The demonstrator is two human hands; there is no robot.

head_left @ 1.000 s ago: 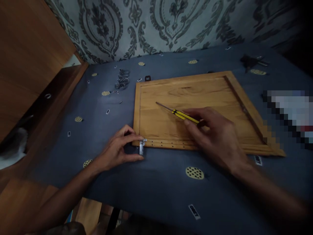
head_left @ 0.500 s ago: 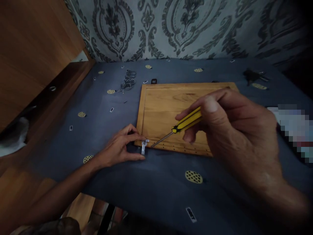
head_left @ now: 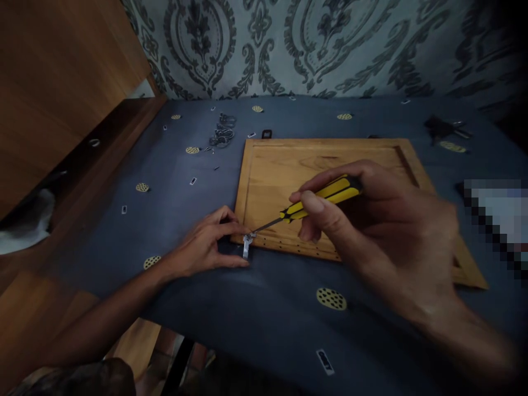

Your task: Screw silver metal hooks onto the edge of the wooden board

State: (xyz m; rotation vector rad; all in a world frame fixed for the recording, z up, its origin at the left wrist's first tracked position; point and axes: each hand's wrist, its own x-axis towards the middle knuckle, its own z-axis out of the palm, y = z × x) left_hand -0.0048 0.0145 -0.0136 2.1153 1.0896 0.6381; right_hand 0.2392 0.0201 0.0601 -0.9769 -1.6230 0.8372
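A wooden panel point(head_left: 289, 165) lies flat on the blue patterned cloth point(head_left: 256, 308). At its near left corner sits a small metal bracket point(head_left: 247, 245). My left hand point(head_left: 206, 242) pinches that bracket between thumb and fingers and holds it against the panel's edge. My right hand point(head_left: 371, 225) is closed on a yellow and black screwdriver point(head_left: 322, 197). The screwdriver's metal tip rests on the top of the bracket. A row of small holes runs along the panel's near edge.
A pile of metal hardware point(head_left: 221, 132) lies on the cloth behind the panel's left side. A dark bunch of keys point(head_left: 443, 127) sits at the far right. A wooden cabinet point(head_left: 61, 93) stands at the left. Patterned wallpaper backs the table.
My right hand picked the screwdriver up off the panel, turned it and brought its tip down to the bracket. My left hand stayed on the bracket.
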